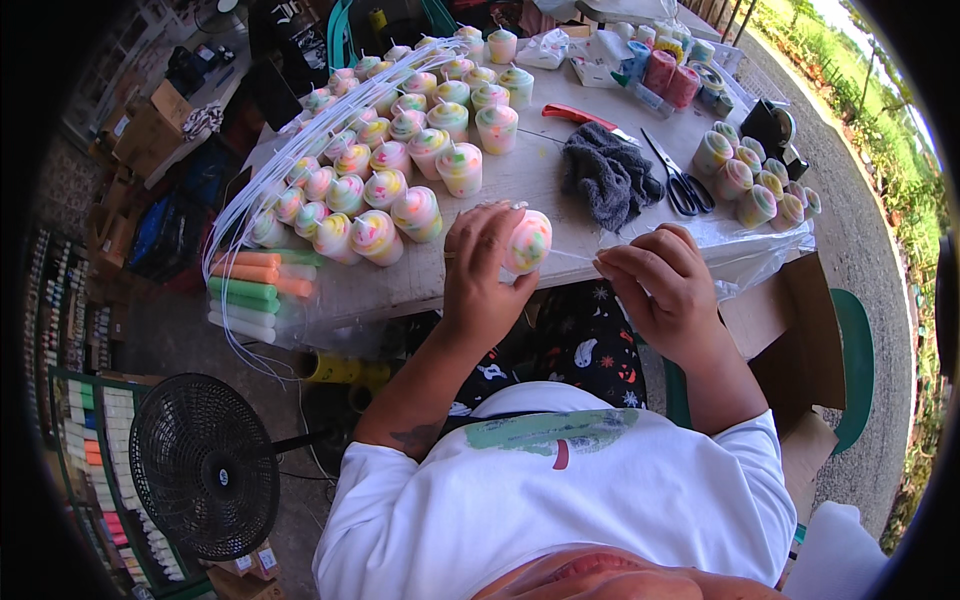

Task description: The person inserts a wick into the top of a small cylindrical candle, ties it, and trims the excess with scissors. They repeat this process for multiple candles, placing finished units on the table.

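My left hand grips a small candle with pink, green and yellow swirls, over the table's near edge. From it a thin pale strand, which looks like a wick, runs right to my right hand, whose fingertips are pinched around its end. Many similar swirled candles, several with wicks standing out of their tops, are grouped beyond my left hand. A long bundle of white wicks lies across that group and hangs over the table's left end. A dark grey towel rests beyond my right hand.
Black-handled scissors and a red-handled knife lie near the towel. More candles cluster at the right. Orange, green and white sticks sit at the left corner. A black fan stands lower left; an open cardboard box sits right.
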`<state>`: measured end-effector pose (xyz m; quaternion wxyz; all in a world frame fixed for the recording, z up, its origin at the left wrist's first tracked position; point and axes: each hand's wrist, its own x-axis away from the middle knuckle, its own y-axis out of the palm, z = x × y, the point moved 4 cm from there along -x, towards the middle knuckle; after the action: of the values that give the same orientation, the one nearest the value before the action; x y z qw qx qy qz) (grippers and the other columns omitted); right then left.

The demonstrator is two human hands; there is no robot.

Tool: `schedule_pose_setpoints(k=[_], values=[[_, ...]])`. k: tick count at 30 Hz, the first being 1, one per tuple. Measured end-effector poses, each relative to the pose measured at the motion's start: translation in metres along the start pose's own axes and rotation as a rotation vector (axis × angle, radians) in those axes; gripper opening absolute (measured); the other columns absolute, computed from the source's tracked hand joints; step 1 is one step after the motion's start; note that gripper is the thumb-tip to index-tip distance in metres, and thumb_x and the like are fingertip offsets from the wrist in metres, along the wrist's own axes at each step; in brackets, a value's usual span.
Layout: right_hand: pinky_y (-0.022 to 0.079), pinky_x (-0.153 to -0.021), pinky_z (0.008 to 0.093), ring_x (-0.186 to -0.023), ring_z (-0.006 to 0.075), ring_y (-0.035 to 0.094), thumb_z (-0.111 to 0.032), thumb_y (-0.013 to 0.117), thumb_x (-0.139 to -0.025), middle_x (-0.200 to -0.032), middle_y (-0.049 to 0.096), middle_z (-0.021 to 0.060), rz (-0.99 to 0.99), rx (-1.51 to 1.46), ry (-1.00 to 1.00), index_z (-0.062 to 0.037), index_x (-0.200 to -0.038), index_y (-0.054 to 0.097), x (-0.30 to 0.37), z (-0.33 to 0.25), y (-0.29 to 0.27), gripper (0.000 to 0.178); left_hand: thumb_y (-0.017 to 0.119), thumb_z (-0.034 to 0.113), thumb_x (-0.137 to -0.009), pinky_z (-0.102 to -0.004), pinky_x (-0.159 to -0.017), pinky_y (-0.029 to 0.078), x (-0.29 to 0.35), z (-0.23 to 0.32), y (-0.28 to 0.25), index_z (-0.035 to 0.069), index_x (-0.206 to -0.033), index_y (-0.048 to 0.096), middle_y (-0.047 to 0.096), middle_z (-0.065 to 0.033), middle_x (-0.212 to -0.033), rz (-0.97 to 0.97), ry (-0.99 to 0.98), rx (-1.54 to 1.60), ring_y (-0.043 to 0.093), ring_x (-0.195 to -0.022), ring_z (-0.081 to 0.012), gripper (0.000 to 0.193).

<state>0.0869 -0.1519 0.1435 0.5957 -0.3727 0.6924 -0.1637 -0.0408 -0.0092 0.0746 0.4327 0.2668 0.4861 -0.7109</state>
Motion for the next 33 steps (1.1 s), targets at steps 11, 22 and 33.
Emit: schedule_pose_setpoints(k=[11,22,33], values=[[0.044,-0.081,0.0396,-0.08,0.0265,0.061,-0.011,0.07,-0.081,-0.084,0.062,0.0065,-0.127,-0.084,0.222,-0.0084,-0.1,0.065,0.001,0.007,0.013,0.019,0.076,-0.003,-0.056,-0.0439,-0.096,0.04,-0.002,0.006,0.002,0.01,-0.125,0.053,0.052,-0.011,-0.121,-0.057,-0.008,0.012,0.05,-0.113,-0.0325,0.075],[0.051,-0.07,0.0384,-0.083,0.0335,0.062,-0.003,0.065,-0.084,-0.089,0.062,0.0134,-0.208,-0.361,0.406,-0.0036,-0.096,0.064,0.009,0.014,0.009,0.013,0.077,-0.002,-0.057,-0.043,-0.097,0.04,-0.002,0.009,0.004,0.011,-0.127,0.053,0.051,-0.0103,-0.121,-0.134,0.011,-0.02,0.049,-0.115,-0.032,0.075],[0.049,-0.075,0.0368,-0.081,0.0285,0.061,-0.001,0.069,-0.08,-0.087,0.062,0.0117,-0.133,-0.163,0.156,-0.0024,-0.094,0.066,-0.005,0.016,0.018,0.014,0.077,-0.001,-0.057,-0.043,-0.096,0.041,-0.006,0.015,0.007,0.011,-0.128,0.053,0.052,-0.0103,-0.119,-0.192,0.009,0.032,0.048,-0.112,-0.0319,0.076]])
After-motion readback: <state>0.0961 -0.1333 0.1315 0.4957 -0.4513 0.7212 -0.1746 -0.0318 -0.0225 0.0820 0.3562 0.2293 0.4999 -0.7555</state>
